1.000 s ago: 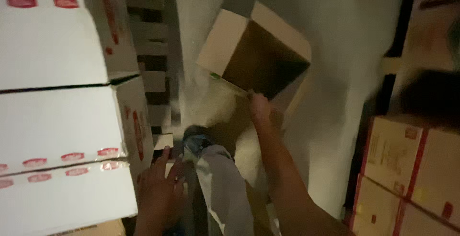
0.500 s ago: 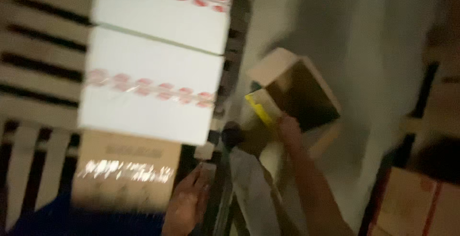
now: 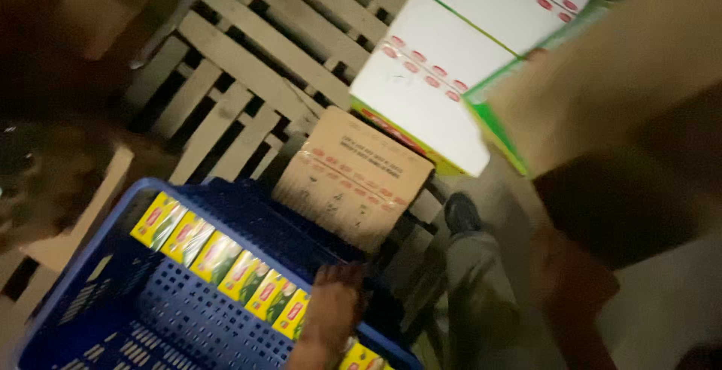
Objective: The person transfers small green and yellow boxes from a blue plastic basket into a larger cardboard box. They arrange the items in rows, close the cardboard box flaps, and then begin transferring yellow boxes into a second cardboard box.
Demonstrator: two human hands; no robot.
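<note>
My left hand (image 3: 331, 317) rests on the near rim of a blue plastic crate (image 3: 113, 295); blur hides whether its fingers grip the rim. A row of yellow and green packets (image 3: 226, 261) lines the inside of the crate. My right hand (image 3: 573, 283), badly blurred, holds the edge of an open, empty cardboard box (image 3: 602, 84) with a green stripe. That box is raised close to the camera at the upper right, dark inside. My grey trouser leg and dark shoe (image 3: 460, 213) stand between the two hands.
A brown taped carton (image 3: 353, 178) lies on a wooden pallet (image 3: 263, 54) just beyond the crate. White cartons with red marks (image 3: 444, 77) are stacked behind it. Another brown box (image 3: 90, 9) sits at the far left.
The view has swung left and down to the pallet and blue crate. My right hand has lifted the open box off the floor, close to the camera. My left hand now lies on the crate's rim.
</note>
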